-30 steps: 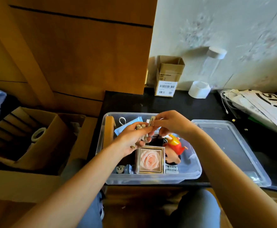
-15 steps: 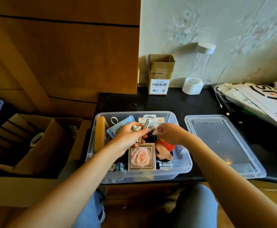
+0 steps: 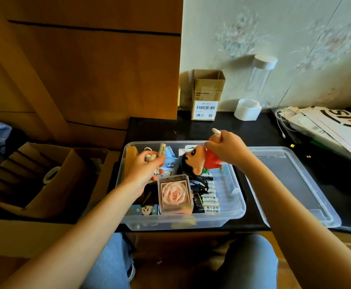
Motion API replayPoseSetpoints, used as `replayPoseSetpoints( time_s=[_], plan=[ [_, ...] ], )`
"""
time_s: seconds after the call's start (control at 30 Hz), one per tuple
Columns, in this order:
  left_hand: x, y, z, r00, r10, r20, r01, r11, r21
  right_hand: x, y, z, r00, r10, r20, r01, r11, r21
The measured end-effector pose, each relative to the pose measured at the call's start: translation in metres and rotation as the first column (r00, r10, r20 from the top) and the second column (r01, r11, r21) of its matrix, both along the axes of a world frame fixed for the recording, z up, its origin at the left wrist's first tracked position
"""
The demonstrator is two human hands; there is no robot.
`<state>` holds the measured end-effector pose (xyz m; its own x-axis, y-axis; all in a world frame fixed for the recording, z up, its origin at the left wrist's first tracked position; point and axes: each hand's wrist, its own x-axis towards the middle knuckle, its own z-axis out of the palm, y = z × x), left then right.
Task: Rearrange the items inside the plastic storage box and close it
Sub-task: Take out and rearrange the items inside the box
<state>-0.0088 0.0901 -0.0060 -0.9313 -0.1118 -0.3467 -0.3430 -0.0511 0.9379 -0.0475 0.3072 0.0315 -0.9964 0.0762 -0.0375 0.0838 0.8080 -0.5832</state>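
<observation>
A clear plastic storage box (image 3: 183, 223) stands open on the black table in front of me. Its lid (image 3: 295, 184) lies flat to its right. My left hand (image 3: 144, 170) hovers over the box's left side and grips a small tube (image 3: 161, 151) together with a tiny light-coloured trinket. My right hand (image 3: 227, 148) holds a cartoon boy figure (image 3: 199, 162) in a red shirt, lifted above the box's back half. Inside lie a framed pink rose (image 3: 174, 193), a blue packet (image 3: 169, 166), a row of batteries (image 3: 211, 199) and a black cable.
An open cardboard box (image 3: 206, 94) and a white-based clear cylinder (image 3: 253, 88) stand at the wall behind. Papers and a white cable (image 3: 324, 126) pile at the right. A large cardboard box (image 3: 45, 180) sits on the floor to the left. My knees are below the table edge.
My right hand has taken hold of the cartoon figure and lifted it up out of the box. My left hand kept its tube and shifted slightly left.
</observation>
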Motion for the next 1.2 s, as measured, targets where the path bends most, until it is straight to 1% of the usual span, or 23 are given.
replayPoseSetpoints(
  time_s=[0.07,0.13,0.2,0.27,0.3,0.33,0.37,0.4,0.47,0.53,0.6,0.63,0.67,0.73,0.77,0.8,0.9,0.97,1.03,1.07,1.17,1.2],
  plan=[
    [-0.001,-0.002,0.003,0.994,0.082,-0.068,-0.078,0.995,0.057,0.001,-0.012,-0.003,0.998,-0.028,0.056,0.039,0.979,-0.199],
    [-0.003,-0.002,0.008,0.979,0.152,-0.138,-0.14,0.986,0.092,0.004,-0.031,-0.009,0.989,-0.025,0.147,0.077,0.929,-0.361],
    [-0.004,-0.003,0.014,0.959,0.204,-0.197,-0.185,0.977,0.11,0.008,-0.051,-0.017,0.983,0.025,0.182,0.056,0.903,-0.426],
    [-0.004,-0.004,0.018,0.945,0.226,-0.235,-0.201,0.972,0.124,0.014,-0.067,-0.022,0.976,0.149,0.162,-0.063,0.895,-0.442],
    [-0.003,-0.004,0.019,0.945,0.22,-0.242,-0.199,0.974,0.111,0.017,-0.073,-0.023,0.959,0.232,0.161,-0.13,0.868,-0.48],
    [-0.002,-0.004,0.02,0.948,0.208,-0.241,-0.195,0.978,0.077,0.019,-0.076,-0.023,0.939,0.305,0.161,-0.173,0.82,-0.546],
    [0.0,-0.004,0.019,0.952,0.193,-0.236,-0.191,0.981,0.032,0.022,-0.075,-0.022,0.923,0.35,0.158,-0.193,0.778,-0.598],
    [0.001,-0.004,0.019,0.956,0.184,-0.23,-0.189,0.982,-0.003,0.023,-0.072,-0.021,0.92,0.362,0.151,-0.196,0.758,-0.622],
    [0.003,-0.005,0.016,0.959,0.184,-0.217,-0.193,0.981,-0.02,0.022,-0.06,-0.021,0.943,0.293,0.158,-0.156,0.808,-0.568],
    [0.006,-0.004,0.013,0.965,0.183,-0.188,-0.191,0.981,-0.026,0.021,-0.044,-0.025,0.959,0.164,0.231,-0.033,0.875,-0.483],
    [0.008,-0.002,0.013,0.97,0.178,-0.165,-0.177,0.984,0.02,0.025,-0.031,-0.032,0.925,0.07,0.373,0.066,0.938,-0.342],
    [0.008,0.0,0.013,0.971,0.177,-0.161,-0.17,0.984,0.058,0.028,-0.028,-0.034,0.887,0.027,0.461,0.114,0.955,-0.275],
    [0.008,0.003,0.014,0.972,0.172,-0.157,-0.16,0.983,0.088,0.032,-0.025,-0.04,0.855,0.02,0.517,0.105,0.972,-0.211],
    [0.009,0.009,0.018,0.979,0.152,-0.138,-0.135,0.983,0.125,0.04,-0.027,-0.049,0.826,0.028,0.563,0.086,0.981,-0.175],
    [0.009,0.011,0.019,0.982,0.143,-0.126,-0.126,0.983,0.137,0.045,-0.029,-0.054,0.814,0.066,0.577,0.032,0.987,-0.158],
    [0.01,0.014,0.02,0.984,0.133,-0.117,-0.115,0.982,0.147,0.047,-0.032,-0.056,0.798,0.06,0.6,0.066,0.981,-0.185],
    [0.013,0.017,0.023,0.989,0.092,-0.117,-0.071,0.984,0.166,0.045,-0.036,-0.065,0.8,0.024,0.599,0.169,0.95,-0.263],
    [0.014,0.016,0.024,0.989,0.09,-0.117,-0.069,0.982,0.173,0.048,-0.039,-0.062,0.767,0.005,0.641,0.219,0.938,-0.269],
    [0.014,0.015,0.026,0.99,0.087,-0.111,-0.067,0.982,0.176,0.048,-0.042,-0.059,0.714,-0.011,0.701,0.298,0.909,-0.29],
    [0.014,0.015,0.026,0.991,0.075,-0.108,-0.055,0.982,0.179,0.05,-0.044,-0.056,0.707,-0.003,0.707,0.311,0.899,-0.307],
    [0.017,0.018,0.026,0.995,-0.04,-0.087,0.056,0.981,0.187,0.053,-0.045,-0.055,0.754,0.052,0.655,0.187,0.939,-0.29],
    [0.018,0.02,0.025,0.993,-0.091,-0.074,0.103,0.979,0.174,0.054,-0.043,-0.053,0.758,0.053,0.65,0.173,0.945,-0.279]
  ],
)
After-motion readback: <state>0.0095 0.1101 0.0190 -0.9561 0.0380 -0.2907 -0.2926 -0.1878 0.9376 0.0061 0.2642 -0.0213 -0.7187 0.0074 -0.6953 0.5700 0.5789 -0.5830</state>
